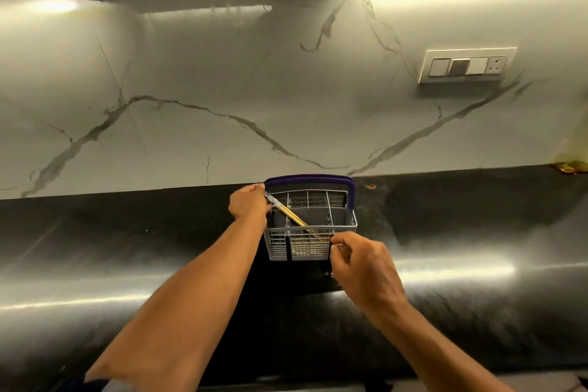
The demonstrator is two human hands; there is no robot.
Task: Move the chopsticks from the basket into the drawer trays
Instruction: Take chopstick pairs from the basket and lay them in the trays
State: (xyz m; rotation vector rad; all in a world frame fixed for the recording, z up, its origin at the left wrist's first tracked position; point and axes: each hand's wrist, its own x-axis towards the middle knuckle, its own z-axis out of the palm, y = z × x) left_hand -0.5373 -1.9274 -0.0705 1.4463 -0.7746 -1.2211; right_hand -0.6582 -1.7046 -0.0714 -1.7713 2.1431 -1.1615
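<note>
A grey slotted cutlery basket [345, 219] with a purple handle [310, 179] stands on the dark countertop near the marble wall. Gold-coloured chopsticks [294, 216] lie slanted across its compartments, upper ends at the left rim. My left hand [249, 204] is closed around those upper ends at the basket's back left corner. My right hand [362, 261] pinches the basket's front right rim. The drawer and its trays are out of view.
The glossy black countertop [127, 258] stretches left and right with bright light reflections. A white marble backsplash [222, 89] rises behind it, with a switch panel [466, 65] at the right. Dark cabinets hang overhead. A brownish stain [569, 166] marks the far right corner.
</note>
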